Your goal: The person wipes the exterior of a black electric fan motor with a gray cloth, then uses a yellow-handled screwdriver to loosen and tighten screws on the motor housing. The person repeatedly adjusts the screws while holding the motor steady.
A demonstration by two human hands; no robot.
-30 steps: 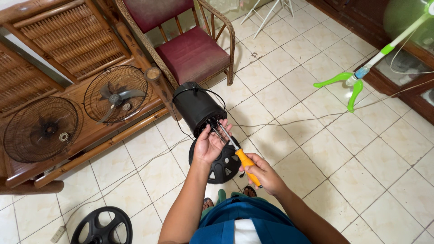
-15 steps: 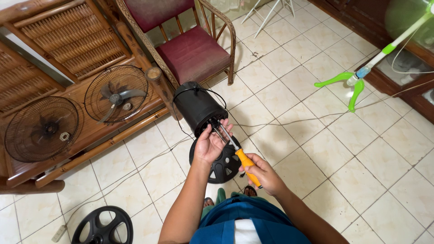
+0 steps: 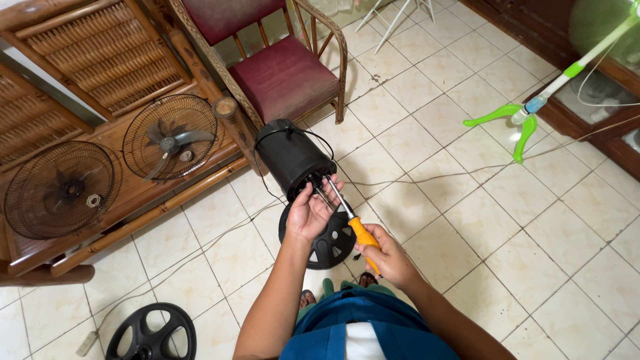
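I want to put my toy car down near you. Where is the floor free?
Bare tiles lie right of the right hand, out toward the green fan stand; only a thin cord crosses there. More bare tiles lie between the chair and that stand. It is crowded around the black motor housing, left hand, and beside the fan guards.
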